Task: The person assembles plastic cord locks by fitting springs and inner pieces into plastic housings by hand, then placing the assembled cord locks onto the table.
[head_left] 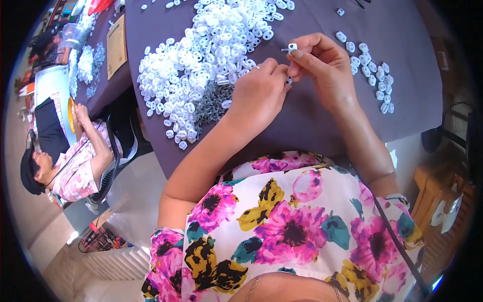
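Note:
My right hand [324,65] pinches a small white plastic block [292,47] with a hole through it, between thumb and forefinger. A thin grey piece, like a spring or screw, sticks out of its left side. Close beside it, my left hand [264,88] has its fingers curled together, with another small white piece [289,80] showing a dark hole at the fingertips. To the left of my left hand spreads a big heap of white oval two-holed plastic pieces [201,55]. Against its near edge lies a pile of tiny grey pieces [211,103], partly behind my left forearm.
Several separate white pieces [375,75] lie in a loose group right of my right hand on the dark tablecloth [402,45]. At the left, another person [75,161] sits by a second table, holding a yellow object [71,115]. Brown cardboard [116,48] lies on that table.

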Demonstrator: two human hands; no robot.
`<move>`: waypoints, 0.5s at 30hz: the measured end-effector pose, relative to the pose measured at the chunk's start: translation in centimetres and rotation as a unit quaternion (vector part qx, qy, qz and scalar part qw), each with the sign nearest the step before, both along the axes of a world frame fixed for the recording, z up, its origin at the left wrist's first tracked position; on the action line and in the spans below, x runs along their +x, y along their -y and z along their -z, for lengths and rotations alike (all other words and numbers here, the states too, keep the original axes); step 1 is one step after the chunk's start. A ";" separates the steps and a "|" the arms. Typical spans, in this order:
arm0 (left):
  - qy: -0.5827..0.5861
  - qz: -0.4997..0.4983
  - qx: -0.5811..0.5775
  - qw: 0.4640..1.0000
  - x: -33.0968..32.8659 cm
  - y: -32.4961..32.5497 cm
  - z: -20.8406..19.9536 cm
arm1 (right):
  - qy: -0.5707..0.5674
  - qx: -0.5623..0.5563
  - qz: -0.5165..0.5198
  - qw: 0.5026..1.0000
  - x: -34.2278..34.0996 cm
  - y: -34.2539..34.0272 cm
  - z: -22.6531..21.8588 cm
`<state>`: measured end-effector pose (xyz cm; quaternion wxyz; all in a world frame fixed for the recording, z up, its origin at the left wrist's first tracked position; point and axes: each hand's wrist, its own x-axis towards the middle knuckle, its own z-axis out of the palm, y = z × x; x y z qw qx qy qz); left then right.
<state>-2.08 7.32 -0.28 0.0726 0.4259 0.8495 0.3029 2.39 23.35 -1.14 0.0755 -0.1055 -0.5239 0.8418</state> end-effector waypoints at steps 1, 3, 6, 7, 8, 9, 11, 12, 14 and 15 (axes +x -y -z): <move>-0.010 0.008 -0.013 1.000 -0.1 -0.1 -0.1 | 0.000 -0.004 0.003 1.000 0.0 0.2 -0.2; -0.021 0.015 -0.025 0.999 -0.3 -0.4 0.0 | 0.000 -0.007 0.005 1.000 0.1 0.3 -0.3; -0.019 0.012 -0.004 1.000 -0.4 -0.5 0.0 | -0.018 -0.006 0.003 1.000 0.2 0.3 -0.5; -0.017 0.010 -0.002 1.000 -0.4 -0.4 0.0 | -0.019 -0.005 0.005 1.000 0.2 0.3 -0.5; -0.015 0.009 -0.002 1.000 -0.3 -0.3 0.0 | -0.020 -0.004 0.008 1.000 0.2 0.3 -0.5; -0.014 0.009 -0.002 1.000 -0.2 -0.1 0.0 | -0.019 -0.004 0.008 1.000 0.3 0.3 -0.6; 0.097 -0.041 0.063 0.992 0.1 0.4 0.0 | -0.018 -0.010 -0.002 1.000 0.3 0.3 -0.6; 0.098 -0.041 0.063 0.992 0.1 0.8 -0.2 | -0.017 -0.011 -0.002 1.000 0.3 0.4 -0.7; 0.283 -0.096 0.162 0.940 -0.2 2.1 -1.0 | -0.016 -0.010 -0.015 1.000 0.2 0.6 -0.7; 0.403 -0.127 0.176 0.889 -0.3 2.7 -1.5 | -0.017 -0.011 -0.017 1.000 0.2 0.6 -0.7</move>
